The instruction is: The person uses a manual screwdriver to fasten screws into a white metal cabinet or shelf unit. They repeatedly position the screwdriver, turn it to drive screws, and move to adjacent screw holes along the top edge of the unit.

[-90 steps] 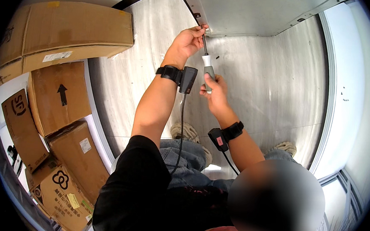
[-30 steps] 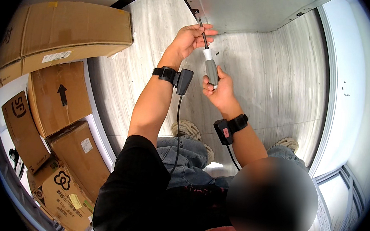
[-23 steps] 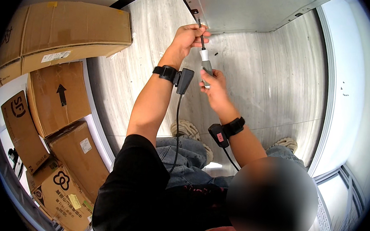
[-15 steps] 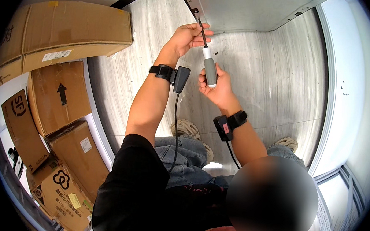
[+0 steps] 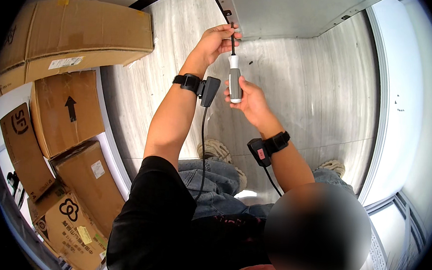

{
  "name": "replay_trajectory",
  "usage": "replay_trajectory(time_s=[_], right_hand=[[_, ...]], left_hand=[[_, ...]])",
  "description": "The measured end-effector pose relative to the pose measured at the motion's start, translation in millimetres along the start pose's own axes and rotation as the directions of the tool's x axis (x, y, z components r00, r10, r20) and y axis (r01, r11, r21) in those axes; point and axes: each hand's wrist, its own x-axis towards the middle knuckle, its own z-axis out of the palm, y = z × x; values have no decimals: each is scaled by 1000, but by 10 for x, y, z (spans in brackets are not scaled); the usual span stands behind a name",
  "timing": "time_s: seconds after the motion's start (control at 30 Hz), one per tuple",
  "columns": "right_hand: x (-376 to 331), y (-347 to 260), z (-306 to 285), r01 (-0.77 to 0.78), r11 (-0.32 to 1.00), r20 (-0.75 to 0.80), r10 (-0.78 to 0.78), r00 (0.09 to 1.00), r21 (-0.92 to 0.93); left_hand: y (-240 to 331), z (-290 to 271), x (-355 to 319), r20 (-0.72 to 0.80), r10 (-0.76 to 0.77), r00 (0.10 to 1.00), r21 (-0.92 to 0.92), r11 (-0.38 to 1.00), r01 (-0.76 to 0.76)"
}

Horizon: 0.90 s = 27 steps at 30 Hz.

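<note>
My right hand (image 5: 248,98) grips the grey and white handle of a screwdriver (image 5: 234,81) that stands nearly upright. My left hand (image 5: 218,40) pinches the dark shaft near its tip, which meets a small dark bracket (image 5: 227,13) at the corner of a grey metal panel (image 5: 288,10). Each wrist carries a black band with a small device and cable.
Several brown cardboard boxes (image 5: 73,37) are stacked along the left. The floor (image 5: 307,106) is pale wood-grain plank. A white frame (image 5: 401,97) runs down the right side. My jeans and shoes (image 5: 220,150) show below the hands.
The right hand has shifted slightly up and down on the screwdriver handle between frames, as if turning it. The left hand stays at the shaft tip.
</note>
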Motion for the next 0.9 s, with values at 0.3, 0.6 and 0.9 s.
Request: replay_trajectory(time_s=[0.3,0.6,0.9], right_hand=[[-72,90,-94,12,995,-41,-16,999,-95],[-706,-1510,-172,-203,675,-318,-51,947,-710],[-2370,-3455,-95,-361,123,-381,-363,851,-924]], left_hand=[[-106,-39,-36,124,-48,991,53,998,41],[78,578,32,202,-49,978,7,999,49],[615,2483,-59,521,110,846,13,991,-136]])
